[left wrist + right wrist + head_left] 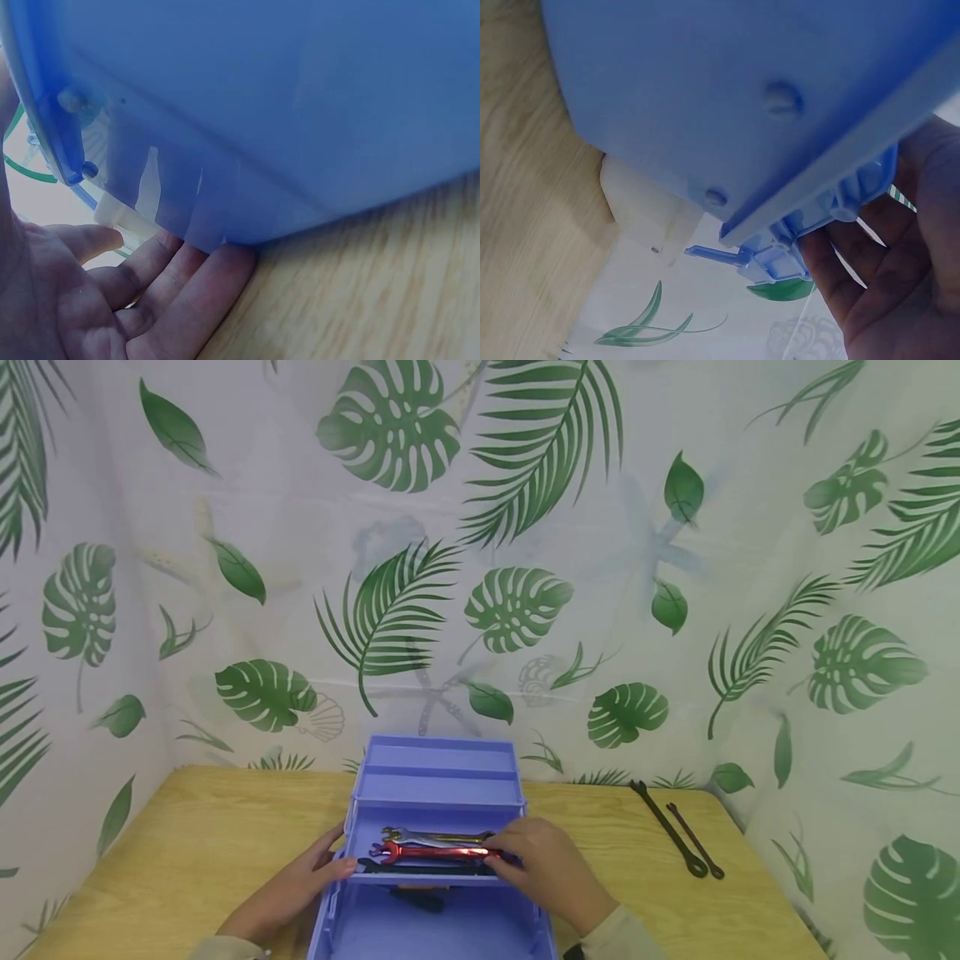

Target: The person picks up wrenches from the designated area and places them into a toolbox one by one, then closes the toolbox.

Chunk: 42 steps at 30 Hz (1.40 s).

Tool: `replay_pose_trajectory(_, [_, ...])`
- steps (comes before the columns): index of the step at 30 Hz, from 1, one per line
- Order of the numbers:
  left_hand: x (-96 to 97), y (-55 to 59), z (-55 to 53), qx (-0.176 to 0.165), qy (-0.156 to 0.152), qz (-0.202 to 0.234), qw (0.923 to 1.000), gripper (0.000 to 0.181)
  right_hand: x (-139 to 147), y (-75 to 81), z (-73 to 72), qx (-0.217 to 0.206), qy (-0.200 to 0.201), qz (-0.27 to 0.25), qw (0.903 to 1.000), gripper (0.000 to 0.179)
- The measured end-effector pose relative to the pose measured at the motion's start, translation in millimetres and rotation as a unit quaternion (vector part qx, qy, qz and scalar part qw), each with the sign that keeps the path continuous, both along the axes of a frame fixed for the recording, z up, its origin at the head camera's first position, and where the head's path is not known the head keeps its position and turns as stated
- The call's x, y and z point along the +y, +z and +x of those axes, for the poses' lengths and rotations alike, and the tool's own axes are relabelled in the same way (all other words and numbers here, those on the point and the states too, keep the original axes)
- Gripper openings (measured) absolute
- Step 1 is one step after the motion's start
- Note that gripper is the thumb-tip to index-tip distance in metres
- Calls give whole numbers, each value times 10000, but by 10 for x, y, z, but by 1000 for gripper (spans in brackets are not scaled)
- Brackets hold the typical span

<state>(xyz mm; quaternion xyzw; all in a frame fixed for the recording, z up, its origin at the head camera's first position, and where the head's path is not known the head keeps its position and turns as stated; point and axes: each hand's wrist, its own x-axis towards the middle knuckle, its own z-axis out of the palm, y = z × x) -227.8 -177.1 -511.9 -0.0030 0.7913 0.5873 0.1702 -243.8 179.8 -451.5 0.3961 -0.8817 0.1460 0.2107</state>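
A blue plastic toolbox [435, 935] stands unfolded on the table, its upper tray [450, 819] holding several wrenches. At the tray's front lies a black wrench [405, 867]; behind it is a shiny red wrench [427, 852], then silver and gold ones. My right hand [551, 868] reaches over the tray's right side and pinches the red wrench's right end, its fingertips partly covering it. On the left, my left hand [300, 881] rests against the toolbox, thumb at the tray's edge. The left wrist view shows its extended fingers [202, 300] touching the blue side wall.
Two more wrenches lie on the right of the wooden table [600, 902]: a long black wrench [670, 828] and a thinner dark reddish wrench [696, 842]. A dark tool [423, 900] sits under the tray. A leaf-patterned cloth [525, 693] hangs behind the table.
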Motion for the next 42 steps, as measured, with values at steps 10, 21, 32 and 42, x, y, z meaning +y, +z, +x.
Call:
replay_pose_trajectory(10, [-5, 7, 22, 22, -101, 158, 9998, 92, 22, 25, 23, -79, -115, -224, 9997, 23])
replay_pose_trajectory(21, [-2, 11, 18, -1, 24, -21, 10000, 92, 389, 25, 129, 592, -365, -1446, 9870, 25])
replay_pose_trajectory(32, [5, -11, 6, -47, 88, -176, 9998, 92, 694, -147, 195, 600, -922, -1320, 9851, 33])
replay_pose_trajectory(42, [6, 33, 32, -20, 20, -63, 10000, 92, 826, -235, 216, 366, -1259, -1110, 9851, 35])
